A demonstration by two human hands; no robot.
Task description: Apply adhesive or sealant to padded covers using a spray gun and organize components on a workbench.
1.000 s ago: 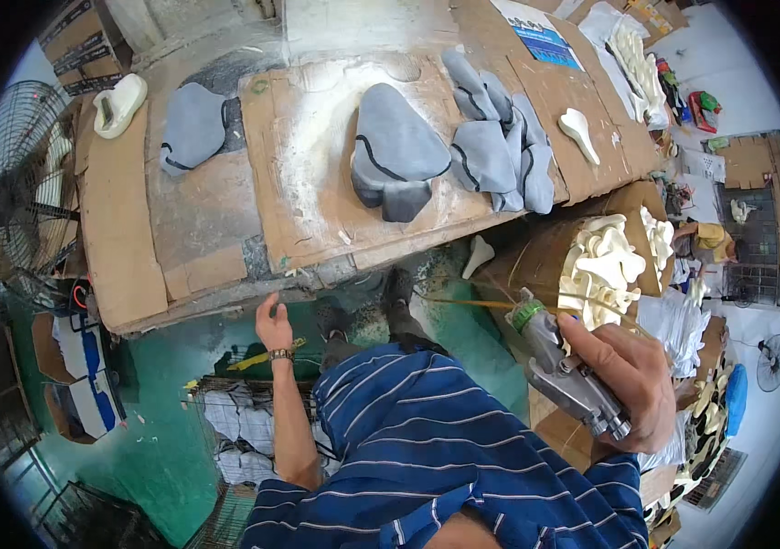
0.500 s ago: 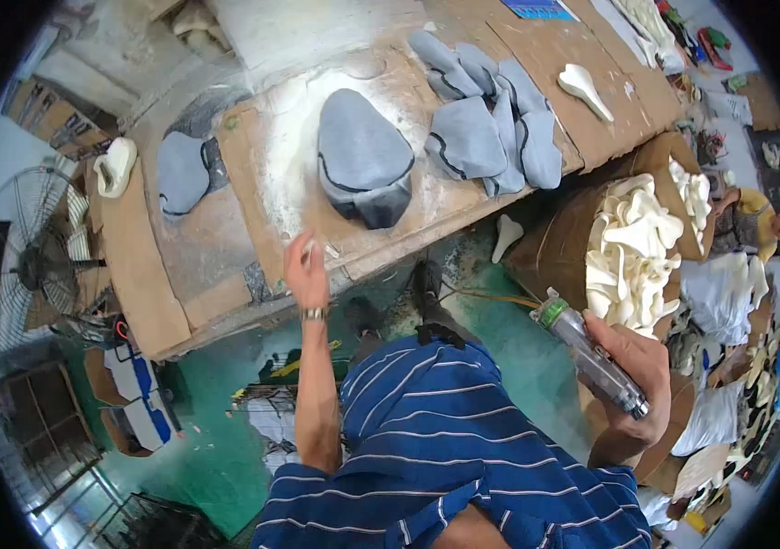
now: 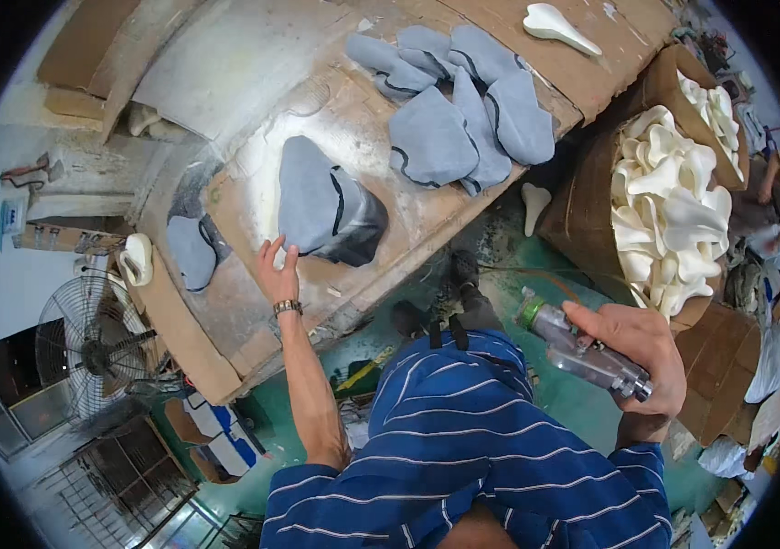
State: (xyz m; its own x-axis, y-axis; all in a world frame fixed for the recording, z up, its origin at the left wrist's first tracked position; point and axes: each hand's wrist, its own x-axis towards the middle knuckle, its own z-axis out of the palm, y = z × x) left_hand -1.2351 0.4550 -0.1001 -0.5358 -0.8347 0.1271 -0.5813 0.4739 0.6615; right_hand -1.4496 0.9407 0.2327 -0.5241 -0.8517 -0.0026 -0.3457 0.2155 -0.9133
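My left hand [image 3: 277, 273] reaches over the table edge, fingers apart, beside the near corner of a stack of grey fabric saddle covers [image 3: 309, 194]. The stack's top cover has black edging, and its dark sides show on the right. A pale patch shows between the thumb and fingers; I cannot tell whether it is an object or the table. My right hand [image 3: 637, 352] is wrapped round a spray gun [image 3: 562, 337] with a clear greyish body and a green ring, held over the floor right of my body.
More grey covers [image 3: 431, 137] lie at the table's back right, one cover [image 3: 192, 252] at its left. A cream foam saddle pad [image 3: 555, 26] rests beyond. Cardboard boxes of cream pads [image 3: 669, 210] stand right. A fan [image 3: 93, 348] is at left; a thin hose [image 3: 550, 274] crosses near the gun.
The view has turned and shifted. The top cover of the stack now sits at a different angle, showing more dark side. My left hand has come up to the stack's corner, its fingers more spread.
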